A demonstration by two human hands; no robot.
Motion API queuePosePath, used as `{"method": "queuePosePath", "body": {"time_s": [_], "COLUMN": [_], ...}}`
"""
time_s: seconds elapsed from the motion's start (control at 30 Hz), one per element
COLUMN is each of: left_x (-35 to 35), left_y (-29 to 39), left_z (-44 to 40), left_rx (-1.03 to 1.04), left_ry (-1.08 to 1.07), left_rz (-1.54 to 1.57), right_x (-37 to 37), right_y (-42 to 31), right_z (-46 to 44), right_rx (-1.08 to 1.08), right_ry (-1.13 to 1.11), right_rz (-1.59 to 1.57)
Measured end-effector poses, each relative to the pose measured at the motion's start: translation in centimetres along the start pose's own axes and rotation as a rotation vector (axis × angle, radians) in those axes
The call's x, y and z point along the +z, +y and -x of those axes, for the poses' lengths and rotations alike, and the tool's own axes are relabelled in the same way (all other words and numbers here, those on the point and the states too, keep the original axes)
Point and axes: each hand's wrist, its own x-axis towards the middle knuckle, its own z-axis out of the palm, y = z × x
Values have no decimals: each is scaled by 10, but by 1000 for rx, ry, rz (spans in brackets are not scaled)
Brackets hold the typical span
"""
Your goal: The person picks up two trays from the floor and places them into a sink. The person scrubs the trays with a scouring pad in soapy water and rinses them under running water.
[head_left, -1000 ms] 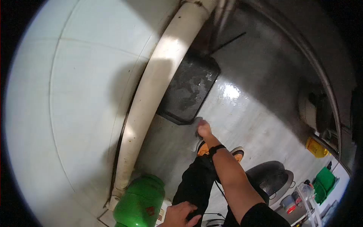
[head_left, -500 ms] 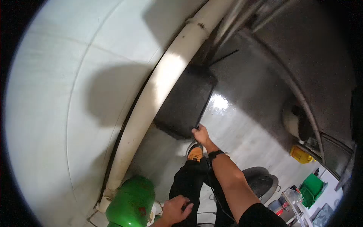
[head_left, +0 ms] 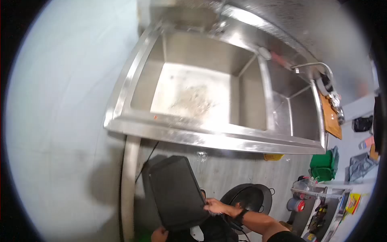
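Observation:
A dark rectangular baking tray (head_left: 175, 193) hangs tilted over my legs, below the front edge of the steel sink. My right hand (head_left: 215, 206) is closed on the tray's right rim, with a black band on the wrist. At the tray's lower left corner, my left hand (head_left: 159, 234) is gripping the rim; only part of it shows at the bottom of the view. Above the tray is the double sink's front rim (head_left: 209, 138), and its large basin has small dark specks on the bottom.
A white pipe (head_left: 130, 181) runs down on the left. Round black pans (head_left: 250, 200) lie on the floor to the right. Further right are a shelf rack (head_left: 322, 187), a green bin (head_left: 322, 165) and a yellow object (head_left: 274, 157). A wooden board (head_left: 331, 117) stands beyond the smaller basin.
The tray has come out from beneath the sink, toward my body, in my right hand. My left hand has moved from beside the green cylinder onto the tray's corner. My view has risen to the sink.

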Motion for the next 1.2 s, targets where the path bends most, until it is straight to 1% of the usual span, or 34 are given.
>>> {"method": "queuePosePath", "body": {"time_s": [0.03, 0.07, 0.1, 0.13, 0.17, 0.23, 0.27, 0.33, 0.37, 0.4, 0.5, 0.53, 0.57, 0.6, 0.63, 0.7, 0.77, 0.8, 0.83, 0.9, 0.97, 1.0, 1.03, 1.13, 1.2], "left_x": [-19, -40, -73, -115, -146, -180, -191, -207, -217, -225, -251, -259, -271, -283, -288, -310, -331, -339, -347, -369, -387, -396, -404, -434, -438], "left_y": [7, 18, 47, 94, 128, 163, 177, 192, 201, 211, 267, 275, 275, 277, 280, 336, 334, 328, 327, 359, 362, 377, 398, 441, 431], "left_z": [16, 31, 52, 76, 100, 136, 151, 175, 182, 193, 219, 216, 208, 196, 186, 174, 133, 107, 84, 58, -3, -16, -30, -75, -139], "left_rx": [-147, -292, -405, -514, -623, -510, -448, -329, -256, -61, 424, 397, 363, 335, 306, 498, 487, 546, 605, 508, 509, 533, 556, 338, 261], "left_ry": [-11, -21, -46, -71, -98, -4, 41, 70, 77, 112, 91, 94, 108, 131, 162, 344, 68, 51, 29, -102, -263, -224, -191, -232, -261], "left_rz": [74, 153, 381, 615, 851, 918, 956, 1178, 1282, 1279, 1366, 1388, 1417, 1451, 1490, 1545, 1670, 1595, 1520, 1594, 1602, 1574, 1542, 1628, 1604], "right_x": [-1, -4, -1, 6, 6, 3, 7, 8, 8, 6, -14, -24, -31, -38, -48, -54, -67, -76, -80, -95, -115, -125, -138, -165, -175], "right_y": [-21, -41, -55, -122, -134, -154, -162, -185, -195, -222, -267, -281, -292, -303, -306, -322, -357, -340, -353, -352, -366, -367, -370, -400, -418], "right_z": [36, 62, 92, 147, 167, 202, 217, 241, 256, 279, 313, 319, 322, 325, 323, 322, 355, 319, 326, 298, 284, 266, 249, 228, 217], "right_rx": [89, 52, 20, -149, -159, -180, -184, -225, -291, -356, -446, -449, -446, -429, -468, -536, -482, -511, -526, -588, -542, -477, -420, -283, -166], "right_ry": [-50, -77, -107, -95, -122, -182, -234, -286, -293, -303, -244, -213, -193, -125, -34, 114, 215, 278, 316, 524, 549, 598, 564, 538, 620], "right_rz": [-39, -53, -69, -176, -148, -84, -192, -154, -193, -232, -66, 4, 80, 131, 144, 166, 155, 99, 35, 60, 39, 39, -3, -48, 11]}}
